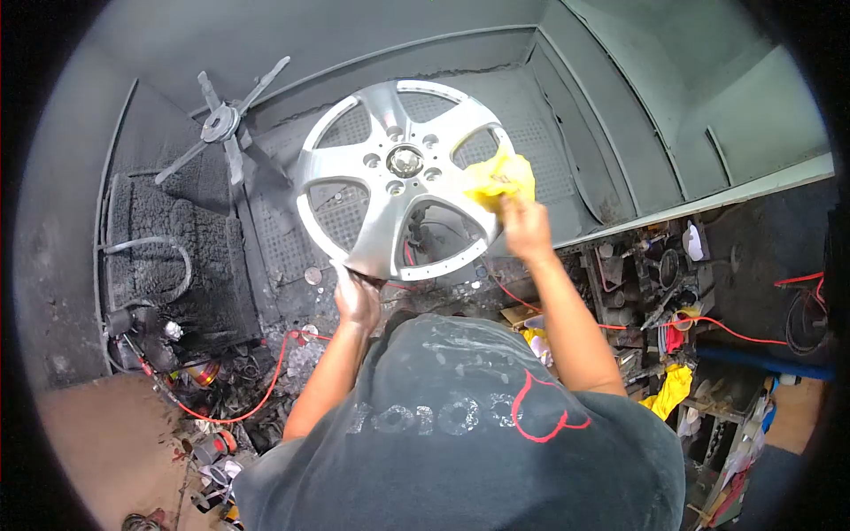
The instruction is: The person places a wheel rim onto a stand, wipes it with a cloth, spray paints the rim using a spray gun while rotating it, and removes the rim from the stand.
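Note:
A silver five-spoke wheel rim [376, 232] faces me, with bolt holes around its shiny centre. My left hand [357, 301] grips the rim's lower left edge, its fingers partly hidden behind the metal. In my right hand [526, 228] is a bunched yellow cloth [502, 177], pressed against the right side of the rim over the end of a spoke. The fingers of that hand are closed round the cloth.
A grey cross-armed stand [220, 124] is at the upper left of the dark booth. A red hose [282, 363] runs across the floor. Cluttered shelves [660, 274] stand on the right, with another yellow cloth [668, 392]. Tools and debris lie at lower left.

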Tool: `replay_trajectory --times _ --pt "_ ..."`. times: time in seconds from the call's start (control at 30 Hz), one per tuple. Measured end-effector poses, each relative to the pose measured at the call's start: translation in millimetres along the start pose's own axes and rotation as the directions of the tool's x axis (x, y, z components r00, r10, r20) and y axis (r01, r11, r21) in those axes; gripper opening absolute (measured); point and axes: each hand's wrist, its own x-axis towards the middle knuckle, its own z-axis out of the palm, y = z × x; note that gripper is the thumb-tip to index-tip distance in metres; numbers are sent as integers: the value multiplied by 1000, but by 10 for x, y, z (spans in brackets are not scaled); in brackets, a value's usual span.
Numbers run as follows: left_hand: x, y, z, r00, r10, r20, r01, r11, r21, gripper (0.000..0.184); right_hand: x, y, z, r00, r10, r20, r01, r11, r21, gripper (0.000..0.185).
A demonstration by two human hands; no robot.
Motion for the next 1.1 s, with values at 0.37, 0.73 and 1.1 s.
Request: replay_trajectory --times 0.37,0.73,1.1 --pt "415 336 -317 987 -43 -153 40 999 -24 57 475 307 250 984 86 -156 -112 980 -164 41" --pt "447 252 -249 997 71 -13 -71 997 -23 51 55 68 -458 960 263 -95 -185 851 491 27" --pt "483 403 -108 998 12 -55 -17 996 -86 45 406 -362 396 951 -179 251 280 843 -459 25"
